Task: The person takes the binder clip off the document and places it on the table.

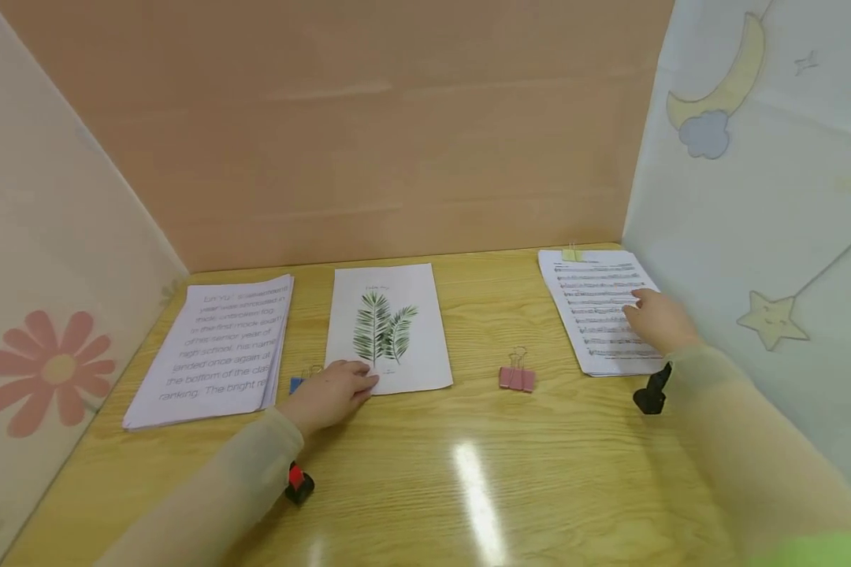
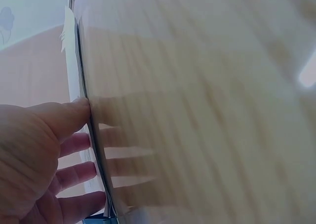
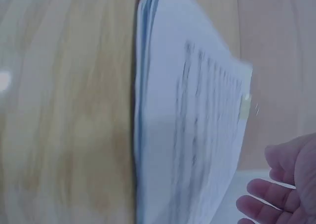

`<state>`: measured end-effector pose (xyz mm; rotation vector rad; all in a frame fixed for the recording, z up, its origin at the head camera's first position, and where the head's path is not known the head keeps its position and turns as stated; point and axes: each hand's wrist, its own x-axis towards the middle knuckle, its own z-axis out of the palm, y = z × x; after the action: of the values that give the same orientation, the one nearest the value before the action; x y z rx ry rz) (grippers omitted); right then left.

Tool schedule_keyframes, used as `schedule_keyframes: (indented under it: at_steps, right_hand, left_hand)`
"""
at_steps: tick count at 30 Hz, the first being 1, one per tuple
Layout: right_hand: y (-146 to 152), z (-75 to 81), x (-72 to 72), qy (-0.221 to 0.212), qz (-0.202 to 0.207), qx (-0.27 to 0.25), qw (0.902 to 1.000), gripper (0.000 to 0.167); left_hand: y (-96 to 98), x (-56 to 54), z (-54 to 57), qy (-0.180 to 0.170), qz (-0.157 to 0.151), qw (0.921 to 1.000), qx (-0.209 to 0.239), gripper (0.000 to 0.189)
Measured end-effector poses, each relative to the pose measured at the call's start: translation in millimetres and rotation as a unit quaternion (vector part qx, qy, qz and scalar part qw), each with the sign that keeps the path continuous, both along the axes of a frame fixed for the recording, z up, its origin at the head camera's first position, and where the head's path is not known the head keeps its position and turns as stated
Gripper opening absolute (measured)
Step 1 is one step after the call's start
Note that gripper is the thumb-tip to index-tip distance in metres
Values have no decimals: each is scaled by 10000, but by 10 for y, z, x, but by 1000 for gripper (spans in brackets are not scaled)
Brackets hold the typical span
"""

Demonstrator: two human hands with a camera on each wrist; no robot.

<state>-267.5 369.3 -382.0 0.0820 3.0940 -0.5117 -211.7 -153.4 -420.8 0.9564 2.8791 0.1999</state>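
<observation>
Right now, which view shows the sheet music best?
The head view: nearly the whole sheet music shows, partly hidden by the right hand. Right wrist shows it slanted and blurred; left wrist shows none of it.

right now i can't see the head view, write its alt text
A left hand is at the lower-left corner of a leaf print on a table; the right hand is by clipped sheet music. A pink binder clip lies between, a text stack far left.

Your head view is evenly bright, with a white glare streak on the worktop and soft shadow beside your right sleeve. Your wrist views look hazier, each with glare at one side edge; the right one blurs the sheet music.
</observation>
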Motion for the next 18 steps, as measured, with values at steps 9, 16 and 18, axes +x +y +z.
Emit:
schedule_keyframes:
  at_steps: [9, 16, 18]
  right_hand:
    - [440, -187, 144, -593, -973, -418, 9926, 69]
    - [643, -262, 223, -968, -1020, -273, 9897, 69]
    - [671, -273, 228, -1056, -1031, -380, 9883, 68]
  left_hand:
    - [-81, 18, -22, 25, 79, 10000, -16, 36]
    - [-104, 22, -26, 17, 91, 10000, -33, 35]
    - [-105, 18, -26, 44, 55, 10000, -27, 35]
